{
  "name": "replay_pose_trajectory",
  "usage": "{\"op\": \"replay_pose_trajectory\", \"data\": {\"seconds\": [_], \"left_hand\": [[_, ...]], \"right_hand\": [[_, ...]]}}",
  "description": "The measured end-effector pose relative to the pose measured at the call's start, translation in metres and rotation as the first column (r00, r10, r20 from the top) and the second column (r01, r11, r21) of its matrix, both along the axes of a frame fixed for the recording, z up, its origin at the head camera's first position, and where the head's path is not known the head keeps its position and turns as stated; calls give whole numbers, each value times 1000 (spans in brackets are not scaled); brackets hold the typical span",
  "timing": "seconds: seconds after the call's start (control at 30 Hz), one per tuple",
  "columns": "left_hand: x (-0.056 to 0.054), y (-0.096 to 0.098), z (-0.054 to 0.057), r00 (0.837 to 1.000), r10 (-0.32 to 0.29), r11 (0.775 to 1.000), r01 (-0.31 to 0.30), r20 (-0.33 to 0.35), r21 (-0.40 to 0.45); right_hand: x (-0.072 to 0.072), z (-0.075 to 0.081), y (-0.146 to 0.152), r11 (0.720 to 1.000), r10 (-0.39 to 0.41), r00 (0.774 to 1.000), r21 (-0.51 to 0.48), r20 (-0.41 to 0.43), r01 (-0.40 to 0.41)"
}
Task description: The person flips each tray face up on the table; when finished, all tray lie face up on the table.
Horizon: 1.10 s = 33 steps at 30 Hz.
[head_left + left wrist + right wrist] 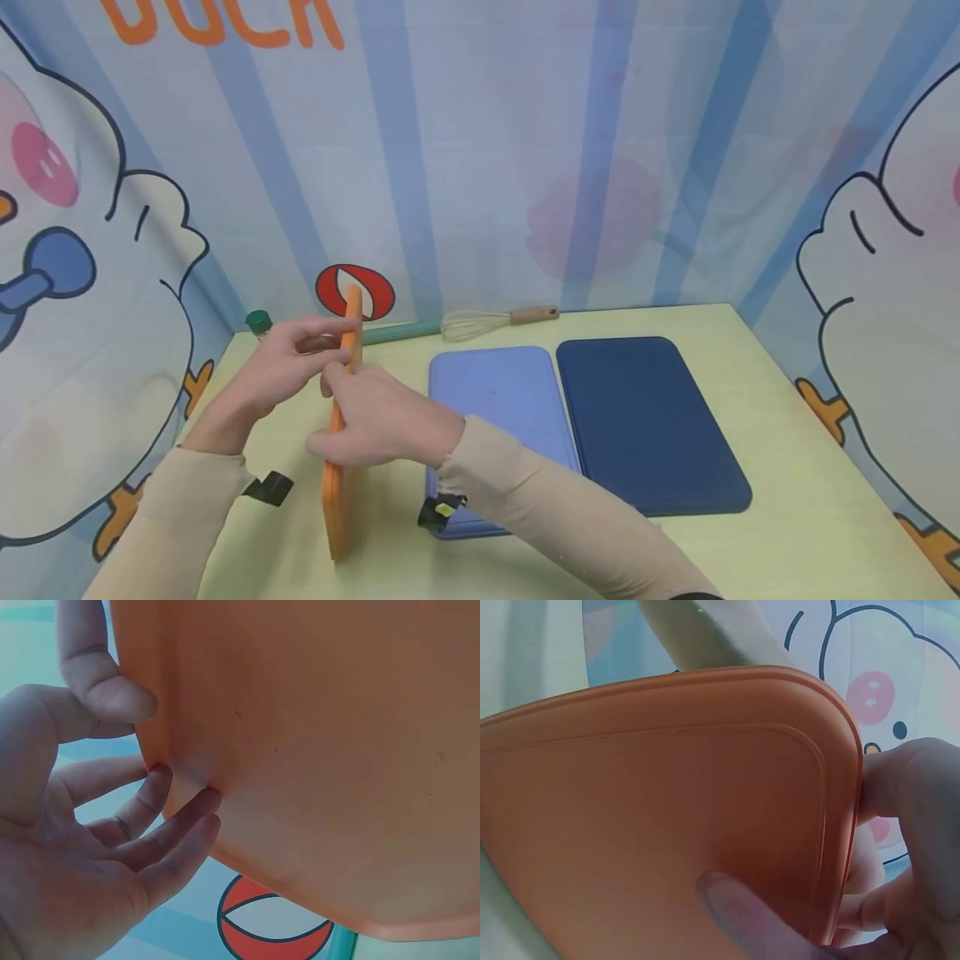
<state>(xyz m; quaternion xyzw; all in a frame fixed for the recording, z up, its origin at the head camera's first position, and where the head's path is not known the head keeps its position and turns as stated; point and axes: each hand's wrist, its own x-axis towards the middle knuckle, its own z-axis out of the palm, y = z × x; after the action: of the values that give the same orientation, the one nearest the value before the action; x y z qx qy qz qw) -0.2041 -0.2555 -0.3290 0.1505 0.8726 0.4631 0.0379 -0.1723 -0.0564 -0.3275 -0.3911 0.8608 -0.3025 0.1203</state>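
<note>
An orange cutting board stands on its narrow edge, tilted up off the table's left half. My right hand grips its upper edge, with the thumb flat on one face and the fingers over the rim. My left hand holds the board farther along the same edge; its fingertips touch the other face and its thumb lies at the rim. Beside them lie a light blue cutting board, partly under the right forearm, and a dark blue cutting board.
Along the table's back edge lie a whisk with a wooden handle and a teal stick-like tool, partly hidden by the orange board. A green bottle cap shows behind the left hand. A printed curtain surrounds the pale yellow table.
</note>
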Motion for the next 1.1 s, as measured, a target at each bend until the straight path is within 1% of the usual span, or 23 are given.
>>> {"op": "replay_pose_trajectory", "data": {"seconds": [0.2, 0.3, 0.47, 0.6, 0.77, 0.93, 1.1], "left_hand": [[-2, 1, 0, 1000, -11, 1000, 11, -27, -19], [-3, 2, 0, 999, -18, 999, 17, -47, -36], [-6, 4, -1, 996, -42, 997, 37, -79, -69], [-7, 6, -2, 994, -65, 995, 57, -87, -84], [-8, 9, -3, 995, -82, 995, 79, -62, -58], [-10, 12, -5, 993, -114, 993, 113, -35, -46], [-9, 12, -6, 991, -131, 991, 130, -21, -37]], "right_hand": [[-3, -6, 1, 999, -14, 1000, -36, -20, 13], [-4, -9, 3, 998, 0, 999, -58, -33, -2], [-6, -16, 7, 995, 10, 1000, -100, -16, -11], [-7, -22, 9, 990, -18, 1000, -143, 22, 21], [-8, -29, 12, 973, -65, 993, -214, 99, 85], [-7, -33, 15, 954, -87, 976, -264, 197, 139], [-7, -38, 18, 938, -112, 958, -289, 264, 190]]}}
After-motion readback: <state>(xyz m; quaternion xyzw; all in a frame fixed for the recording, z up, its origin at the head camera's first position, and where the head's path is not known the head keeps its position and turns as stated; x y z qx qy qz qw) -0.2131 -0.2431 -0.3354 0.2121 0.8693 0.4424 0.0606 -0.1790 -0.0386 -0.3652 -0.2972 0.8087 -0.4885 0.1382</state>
